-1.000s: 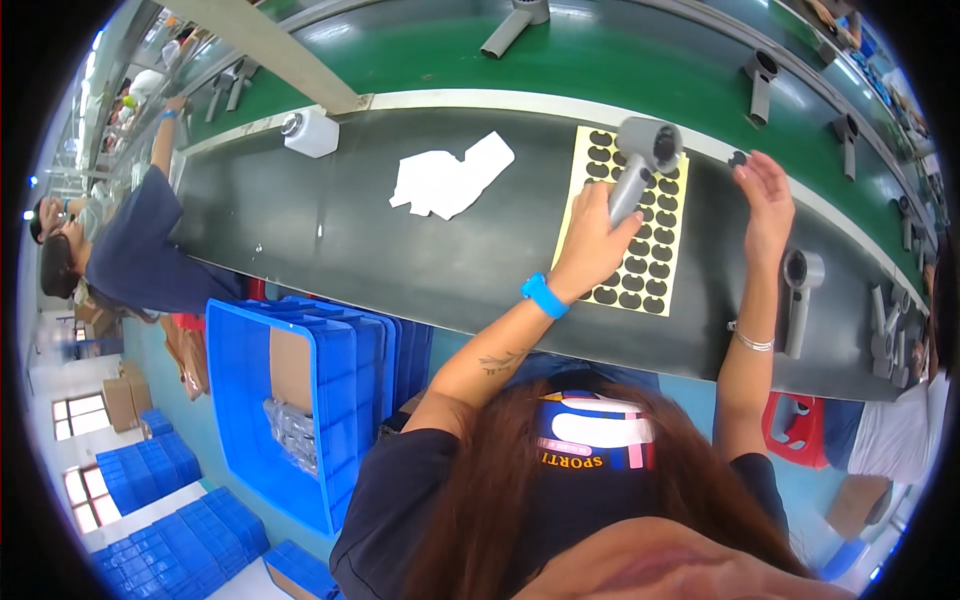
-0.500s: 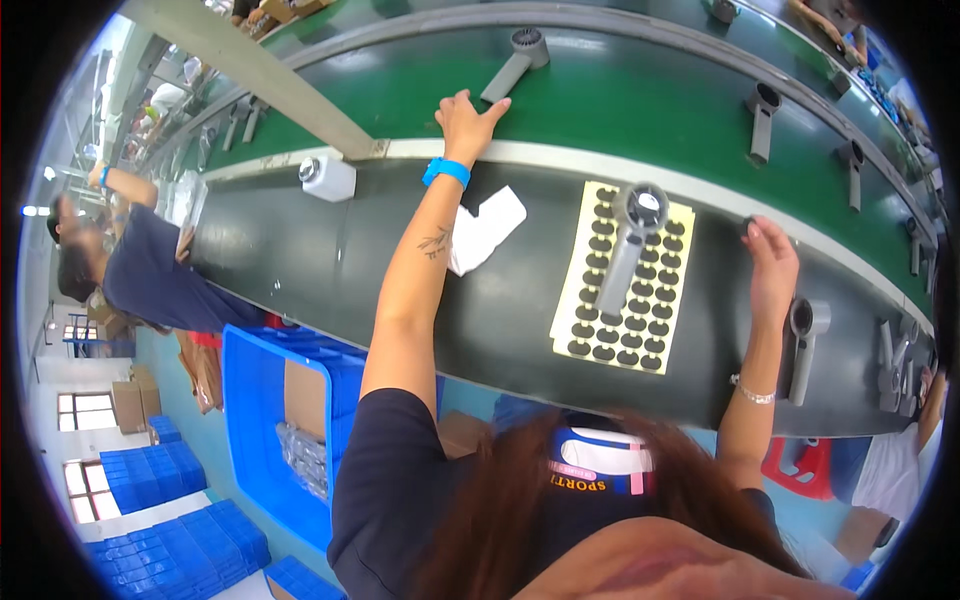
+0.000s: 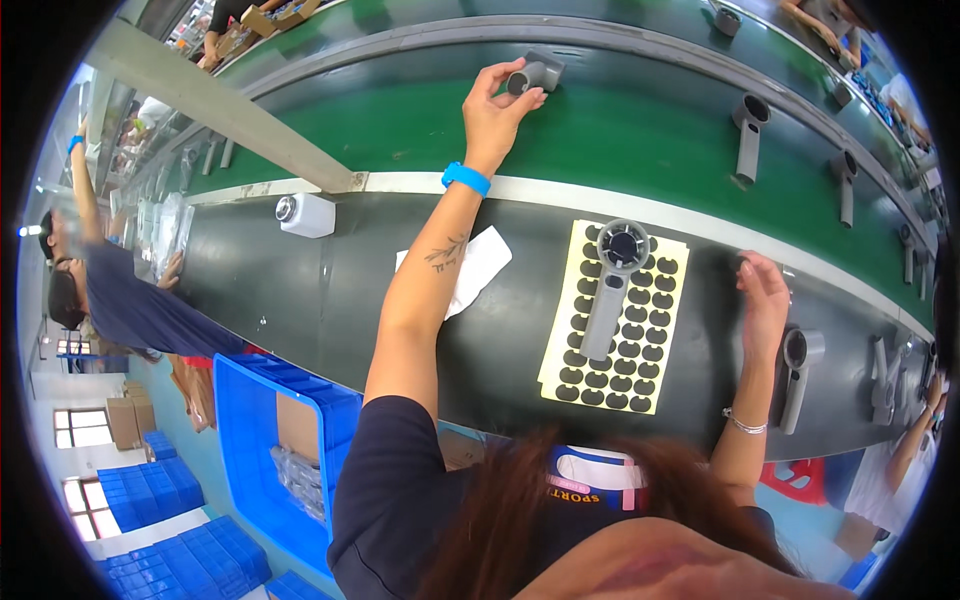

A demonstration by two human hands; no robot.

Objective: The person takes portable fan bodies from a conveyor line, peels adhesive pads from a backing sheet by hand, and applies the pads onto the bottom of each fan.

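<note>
Stretched out over the green conveyor belt point(image 3: 400, 125), my left hand point(image 3: 497, 115) has its fingers and thumb closed around a grey handheld fan point(image 3: 543, 72). Near the bench's far edge on the right is my right hand point(image 3: 763, 290), its fingertips pinched on a small dark piece point(image 3: 741, 261) that looks like a black sticker. Between my arms another grey handheld fan point(image 3: 605, 310) lies on a pale yellow sheet of black stickers point(image 3: 650, 375), its round head toward the belt. A white cloth or paper point(image 3: 482, 270) is partly hidden under my left forearm.
A white bottle point(image 3: 306, 215) stands at the left by a slanted post point(image 3: 225, 100). One fan point(image 3: 796, 375) lies right of my right arm; more fans point(image 3: 748, 140) lie on the belt. A blue bin point(image 3: 245, 440) is below left. A co-worker point(image 3: 140, 285) is at the far left.
My left hand has reached farther over the belt and closed on the fan there, which is now turned. My right hand still pinches the dark piece. The view has shifted slightly.
</note>
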